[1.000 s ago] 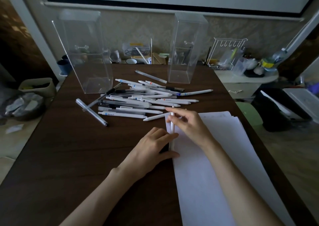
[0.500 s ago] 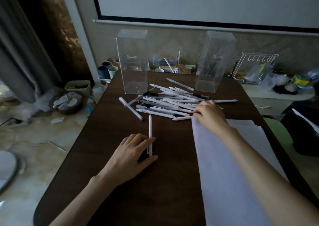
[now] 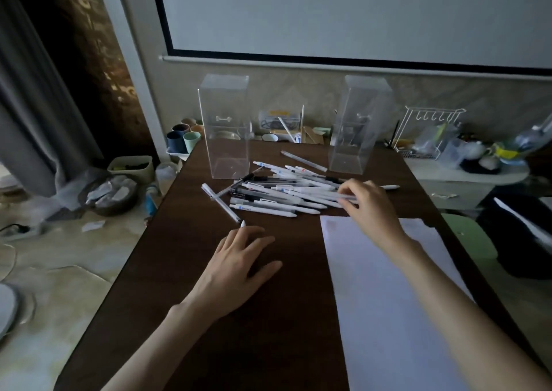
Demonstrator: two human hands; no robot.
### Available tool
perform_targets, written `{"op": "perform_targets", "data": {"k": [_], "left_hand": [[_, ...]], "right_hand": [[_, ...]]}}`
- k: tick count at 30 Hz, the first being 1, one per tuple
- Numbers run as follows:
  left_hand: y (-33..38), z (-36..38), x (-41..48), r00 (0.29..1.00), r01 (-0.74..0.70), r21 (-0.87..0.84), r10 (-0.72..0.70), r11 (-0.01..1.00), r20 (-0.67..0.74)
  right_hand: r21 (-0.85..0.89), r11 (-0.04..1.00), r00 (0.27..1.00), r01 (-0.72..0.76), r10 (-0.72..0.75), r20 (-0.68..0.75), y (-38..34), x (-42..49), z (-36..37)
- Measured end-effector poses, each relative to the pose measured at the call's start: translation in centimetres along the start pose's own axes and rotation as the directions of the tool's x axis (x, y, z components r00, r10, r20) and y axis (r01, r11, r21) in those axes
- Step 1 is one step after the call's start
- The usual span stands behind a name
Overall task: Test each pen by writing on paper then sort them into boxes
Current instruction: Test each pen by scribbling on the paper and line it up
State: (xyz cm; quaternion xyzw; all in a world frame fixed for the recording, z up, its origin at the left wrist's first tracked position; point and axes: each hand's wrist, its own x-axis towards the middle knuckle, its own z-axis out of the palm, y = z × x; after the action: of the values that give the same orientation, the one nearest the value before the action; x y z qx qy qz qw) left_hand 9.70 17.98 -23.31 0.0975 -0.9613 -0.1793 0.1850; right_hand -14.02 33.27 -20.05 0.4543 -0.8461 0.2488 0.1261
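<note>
Right hand (image 3: 366, 202) at the 3 o'clock end of the pen pile (image 3: 283, 192), pinching a clear pen (image 3: 343, 196), axis 9-to-3. Paper (image 3: 388, 286) at its 6. Left hand (image 3: 239, 262), well apart, covers a white pen (image 3: 242, 223); grip unclear.

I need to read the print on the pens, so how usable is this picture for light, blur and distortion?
Head view throughout: dim and underexposed, brightest on the white paper sheets and the white projection screen; the right hand is blurred over the pile of white and clear pens; the wide-angle lens bends and tilts the screen's black border; pen print is unreadable.
</note>
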Motion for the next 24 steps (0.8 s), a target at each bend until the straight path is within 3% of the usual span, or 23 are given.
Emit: {"op": "perform_targets", "data": {"k": [6,10,15,19,24], "left_hand": [[4.7,3.9,4.4,0.960,-0.213,-0.044,0.217,0.976,0.177],[5.2,6.5,5.7,0.951,-0.162,0.021,0.151,0.987,0.271],[4.6,7.5,5.9,0.953,-0.165,0.010,0.156,0.986,0.259],[4.5,7.6,6.0,0.953,-0.172,0.002,0.165,0.985,0.255],[4.6,7.6,6.0,0.952,-0.160,-0.001,0.155,0.987,0.264]], "right_hand": [[0.322,0.935,0.984,-0.149,0.171,-0.040,0.7,-3.5,0.1],[0.490,0.816,0.945,-0.306,0.321,0.057,1.3,-5.6,1.9],[0.591,0.728,0.935,-0.348,0.319,0.157,2.0,-5.8,1.9],[0.588,0.749,0.952,-0.306,0.239,0.190,2.1,-5.9,1.8],[0.568,0.784,0.968,-0.249,0.229,0.107,2.2,-5.8,2.0]]}}
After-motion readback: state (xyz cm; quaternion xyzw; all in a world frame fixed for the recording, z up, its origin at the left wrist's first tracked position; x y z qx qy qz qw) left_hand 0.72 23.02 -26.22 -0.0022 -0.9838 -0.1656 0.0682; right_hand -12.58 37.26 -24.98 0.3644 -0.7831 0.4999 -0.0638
